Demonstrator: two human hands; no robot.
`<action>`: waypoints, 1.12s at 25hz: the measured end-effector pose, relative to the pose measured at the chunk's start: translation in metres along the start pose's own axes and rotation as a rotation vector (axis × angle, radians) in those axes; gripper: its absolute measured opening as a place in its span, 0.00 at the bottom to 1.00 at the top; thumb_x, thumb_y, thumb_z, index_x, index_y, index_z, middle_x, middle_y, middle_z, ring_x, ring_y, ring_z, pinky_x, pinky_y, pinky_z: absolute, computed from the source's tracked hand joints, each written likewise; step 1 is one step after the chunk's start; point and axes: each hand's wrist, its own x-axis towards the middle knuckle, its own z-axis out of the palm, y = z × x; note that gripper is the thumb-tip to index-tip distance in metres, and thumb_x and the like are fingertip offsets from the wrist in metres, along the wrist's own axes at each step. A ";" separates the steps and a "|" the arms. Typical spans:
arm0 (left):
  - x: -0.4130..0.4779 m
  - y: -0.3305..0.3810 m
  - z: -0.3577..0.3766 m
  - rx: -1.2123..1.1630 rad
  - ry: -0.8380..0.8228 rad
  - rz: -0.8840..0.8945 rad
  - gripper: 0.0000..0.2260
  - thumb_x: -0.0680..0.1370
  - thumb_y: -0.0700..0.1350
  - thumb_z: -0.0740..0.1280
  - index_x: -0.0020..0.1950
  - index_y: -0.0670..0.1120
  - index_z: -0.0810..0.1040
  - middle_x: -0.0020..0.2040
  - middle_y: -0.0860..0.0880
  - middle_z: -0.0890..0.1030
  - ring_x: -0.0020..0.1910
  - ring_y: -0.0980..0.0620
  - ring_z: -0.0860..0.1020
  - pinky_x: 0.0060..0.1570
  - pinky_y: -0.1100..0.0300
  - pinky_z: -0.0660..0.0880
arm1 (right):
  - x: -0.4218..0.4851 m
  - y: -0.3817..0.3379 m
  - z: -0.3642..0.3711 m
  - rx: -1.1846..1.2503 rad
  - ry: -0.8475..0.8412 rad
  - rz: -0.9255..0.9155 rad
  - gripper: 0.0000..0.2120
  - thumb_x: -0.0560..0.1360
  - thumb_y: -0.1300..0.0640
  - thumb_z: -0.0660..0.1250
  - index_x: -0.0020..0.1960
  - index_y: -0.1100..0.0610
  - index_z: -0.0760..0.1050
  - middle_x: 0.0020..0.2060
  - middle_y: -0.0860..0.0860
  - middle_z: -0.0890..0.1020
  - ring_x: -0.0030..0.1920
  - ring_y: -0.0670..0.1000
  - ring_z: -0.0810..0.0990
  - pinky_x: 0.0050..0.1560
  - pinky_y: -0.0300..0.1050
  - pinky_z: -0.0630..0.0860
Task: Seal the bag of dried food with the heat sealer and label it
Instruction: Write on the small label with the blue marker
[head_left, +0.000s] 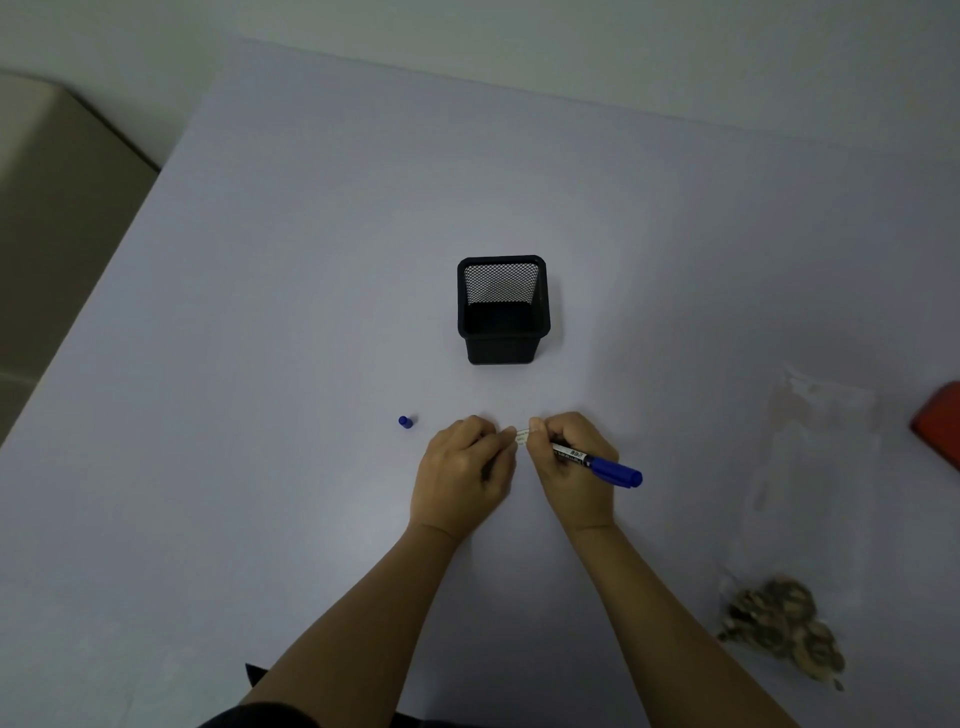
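A small white label (522, 436) is pinched between both hands just above the table's middle. My left hand (465, 470) grips its left end. My right hand (569, 467) pinches its right end and also holds a blue marker (602, 465), whose blue end points to the right. The marker's blue cap (405, 421) lies on the table left of my hands. A clear bag with brown dried food (779, 626) at its near end lies flat on the right; the bag (815, 457) stretches away from me.
A black mesh pen holder (503, 312) stands behind my hands. A red object (940, 423) is cut off by the right edge. The lavender table (260, 312) ends at the left, with floor beyond.
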 end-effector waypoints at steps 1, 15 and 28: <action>0.000 0.000 0.000 0.000 0.001 -0.001 0.04 0.73 0.42 0.70 0.44 0.43 0.83 0.37 0.48 0.78 0.34 0.52 0.74 0.35 0.62 0.71 | 0.000 0.000 0.000 0.004 0.001 -0.001 0.16 0.75 0.52 0.62 0.33 0.62 0.70 0.28 0.55 0.75 0.32 0.50 0.72 0.33 0.29 0.70; -0.001 -0.001 0.002 -0.001 0.003 0.003 0.03 0.73 0.42 0.71 0.44 0.44 0.83 0.37 0.48 0.78 0.34 0.52 0.74 0.35 0.61 0.72 | 0.000 0.000 0.000 -0.002 0.019 -0.017 0.16 0.74 0.55 0.63 0.32 0.64 0.70 0.27 0.56 0.74 0.31 0.50 0.71 0.33 0.27 0.69; 0.000 0.000 0.001 -0.006 0.012 0.002 0.03 0.73 0.42 0.71 0.44 0.44 0.83 0.37 0.48 0.78 0.34 0.52 0.74 0.35 0.62 0.71 | -0.001 -0.010 -0.004 -0.019 -0.150 0.202 0.26 0.74 0.40 0.60 0.39 0.65 0.73 0.31 0.51 0.74 0.34 0.40 0.74 0.35 0.26 0.69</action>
